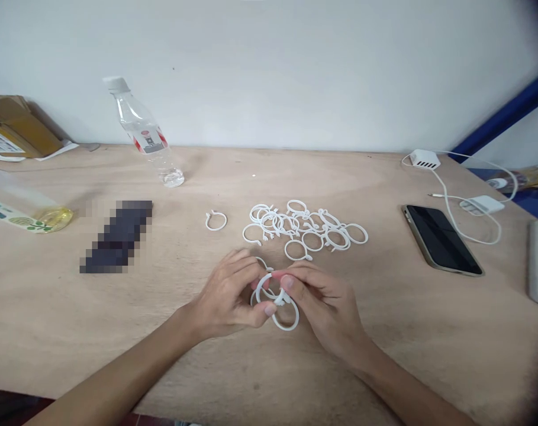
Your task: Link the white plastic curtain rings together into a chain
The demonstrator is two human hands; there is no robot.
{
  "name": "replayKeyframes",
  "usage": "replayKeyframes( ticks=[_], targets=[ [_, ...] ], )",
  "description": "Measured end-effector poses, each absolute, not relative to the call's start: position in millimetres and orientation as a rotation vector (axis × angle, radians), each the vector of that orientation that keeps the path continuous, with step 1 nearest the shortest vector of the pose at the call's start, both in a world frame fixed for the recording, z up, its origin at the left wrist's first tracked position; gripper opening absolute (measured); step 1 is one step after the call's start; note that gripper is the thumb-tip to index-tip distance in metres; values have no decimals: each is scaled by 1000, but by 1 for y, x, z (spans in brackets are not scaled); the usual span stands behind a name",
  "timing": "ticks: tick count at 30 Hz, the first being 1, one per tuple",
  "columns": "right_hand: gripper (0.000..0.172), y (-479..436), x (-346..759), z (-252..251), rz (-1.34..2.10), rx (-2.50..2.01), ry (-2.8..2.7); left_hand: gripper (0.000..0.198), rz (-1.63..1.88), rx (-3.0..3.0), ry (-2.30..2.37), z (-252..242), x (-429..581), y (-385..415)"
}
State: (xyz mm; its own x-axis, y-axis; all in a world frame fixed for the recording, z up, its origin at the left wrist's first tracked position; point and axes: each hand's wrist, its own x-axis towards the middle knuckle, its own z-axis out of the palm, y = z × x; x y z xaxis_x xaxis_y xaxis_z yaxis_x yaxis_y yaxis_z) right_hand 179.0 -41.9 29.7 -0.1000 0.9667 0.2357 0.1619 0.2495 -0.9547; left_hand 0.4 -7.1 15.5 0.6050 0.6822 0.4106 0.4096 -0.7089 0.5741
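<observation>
A white plastic ring (258, 289) with a small clasp is pinched between my left hand (231, 290) and my right hand (326, 302). Both thumbs press near the clasp, and the fingers partly cover it. Just below hangs or lies another white ring (287, 328); I cannot tell whether it is linked to the held one. More ring edges show behind my fingers. Beyond my hands, a loose pile of several white rings (280, 225) lies on the wooden table (197, 378). One single ring (216, 229) sits apart to the left of the pile.
A clear water bottle (151, 139) stands at the back left. Further left are a cardboard box (24, 127) and a bottle with yellow liquid (51, 219). A blurred-out dark object (118, 236) lies nearer. On the right are a phone (441, 239), a white charger (424, 158) and cables.
</observation>
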Motion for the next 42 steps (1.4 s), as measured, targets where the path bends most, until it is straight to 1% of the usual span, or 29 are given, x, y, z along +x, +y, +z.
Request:
replayKeyframes(
  ticks=[2,5,7,9,11,13,16,20,22,24,26,29,31,34,38,42],
  targets=[
    [19,-41,181,29,954,-1120,-1513,52,906,2333,954,18,-4,-3],
    [17,-40,182,25,921,-1133,-1617,34,881,2353,1285,18,-13,8],
    [15,-40,182,22,884,-1143,-1713,33,757,2431,1489,13,-18,16],
    [13,-40,182,19,802,-1147,-1775,36,626,2480,1549,8,-21,22],
    [12,-40,182,18,708,-1137,-1792,34,570,2499,1538,3,-23,25],
    [12,-39,182,18,647,-1146,-1777,29,585,2502,1521,1,-23,26],
    [12,-36,185,18,613,-1177,-1745,23,644,2518,1465,4,-22,24],
    [14,-33,187,16,584,-1238,-1703,16,783,2475,1249,15,-16,14],
    [21,-31,188,14,644,-1258,-1653,13,830,2399,1110,21,-12,6],
    [26,-29,188,12,781,-1266,-1590,12,875,2342,975,24,-8,-2],
    [24,-28,189,12,918,-1261,-1550,12,916,2309,900,25,-5,-8],
    [22,-27,189,13,990,-1248,-1536,10,947,2283,918,22,-3,-12],
    [23,-28,189,14,1022,-1236,-1514,14,953,2258,975,19,-2,-12],
    [24,-29,189,17,1141,-1218,-1446,31,875,2204,1007,19,-3,-11],
    [23,-29,187,17,1217,-1223,-1394,28,729,2074,926,25,-5,-9],
    [21,-29,187,14,1163,-1226,-1447,28,730,1984,910,30,-6,-8]
  ],
)
